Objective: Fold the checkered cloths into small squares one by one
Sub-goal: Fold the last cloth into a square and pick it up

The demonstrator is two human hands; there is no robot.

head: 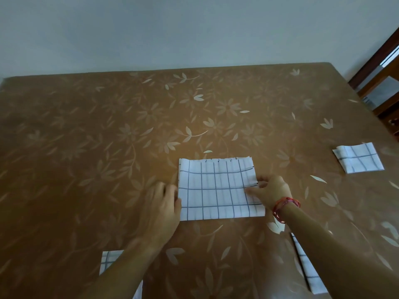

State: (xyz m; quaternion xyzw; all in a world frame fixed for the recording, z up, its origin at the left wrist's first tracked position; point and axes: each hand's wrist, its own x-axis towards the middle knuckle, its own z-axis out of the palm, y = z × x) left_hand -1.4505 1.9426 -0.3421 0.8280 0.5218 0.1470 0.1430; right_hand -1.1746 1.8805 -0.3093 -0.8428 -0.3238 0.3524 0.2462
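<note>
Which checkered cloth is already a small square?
The white, blue-lined checkered cloth at far right: small, layered. The centre cloth is larger; near-left cloth, near-right cloth: partly hidden.

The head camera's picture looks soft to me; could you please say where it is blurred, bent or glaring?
Head view: dim, even light with no hard shadows; the left hand is smeared by motion, while the right hand and the grid lines on the cloth are fairly sharp; the far edge of the table bows from the wide lens; pale glare at lower right.
</note>
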